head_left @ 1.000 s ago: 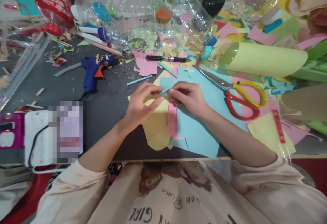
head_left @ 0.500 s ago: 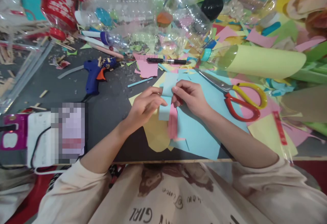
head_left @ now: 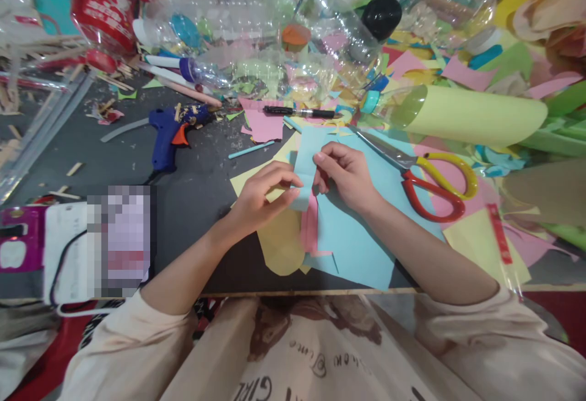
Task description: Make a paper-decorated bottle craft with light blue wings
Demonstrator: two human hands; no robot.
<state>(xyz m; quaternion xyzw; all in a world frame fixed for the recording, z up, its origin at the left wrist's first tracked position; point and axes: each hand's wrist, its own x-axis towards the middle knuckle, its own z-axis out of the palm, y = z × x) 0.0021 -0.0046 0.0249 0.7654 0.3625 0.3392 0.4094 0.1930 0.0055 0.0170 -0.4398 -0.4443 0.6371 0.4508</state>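
A narrow light-blue paper strip (head_left: pixel 306 160) is held up between my hands, with a faint crease across it. My left hand (head_left: pixel 268 192) pinches the strip's lower left edge between thumb and fingers. On the other side, my right hand (head_left: pixel 342 172) grips its right edge, fingers curled. Beneath lie a large blue paper sheet (head_left: pixel 357 230), a yellow paper piece (head_left: pixel 281 248) with a rounded end, and a folded pink paper strip (head_left: pixel 309 227). Scissors (head_left: pixel 416 166) with one red and one yellow handle rest on the blue sheet's right side.
A blue glue gun (head_left: pixel 165 138) lies to the left, above a white power strip (head_left: pixel 66 248). A black pen (head_left: pixel 300 111) and pink scrap are beyond my hands. Clear plastic bottles (head_left: pixel 220 16) crowd the back. A bottle wrapped in yellow-green paper (head_left: pixel 480 111) lies at right.
The blue strip, bent across its middle before, is now opened out flatter. My left fingers have shifted slightly right and down to its lower edge; my right hand has moved slightly right.
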